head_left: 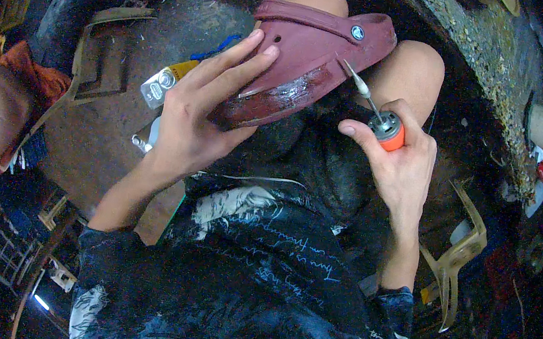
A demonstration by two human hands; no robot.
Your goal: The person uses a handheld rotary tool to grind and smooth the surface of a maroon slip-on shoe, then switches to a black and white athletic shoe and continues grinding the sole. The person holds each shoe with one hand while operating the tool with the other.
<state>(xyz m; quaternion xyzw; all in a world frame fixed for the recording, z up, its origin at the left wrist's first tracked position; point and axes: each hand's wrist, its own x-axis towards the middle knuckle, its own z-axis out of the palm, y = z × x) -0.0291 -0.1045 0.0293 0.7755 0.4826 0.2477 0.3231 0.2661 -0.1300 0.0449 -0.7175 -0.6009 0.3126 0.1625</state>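
A maroon foam clog [301,56] rests over my knees, its heel strap across the far side. Along its near side runs a glossy, wet-looking dark patch. My left hand [209,99] holds the clog from the left, two fingers lying over the upper and the thumb side hidden beneath. In my right hand [404,148] is an orange-bodied tool [392,140] with a dark grey collar, a thin metal shaft and a pale, pointed tip. That tip points at the clog's right part, close to its side; whether they touch I cannot tell.
Left of the clog lie a yellow-and-silver item [161,83] and something blue [221,49]. A beige plastic chair frame [452,257] stands at the right. A rough ledge [491,67] runs along the upper right. Another person's limb and orange clothing [34,79] show at far left.
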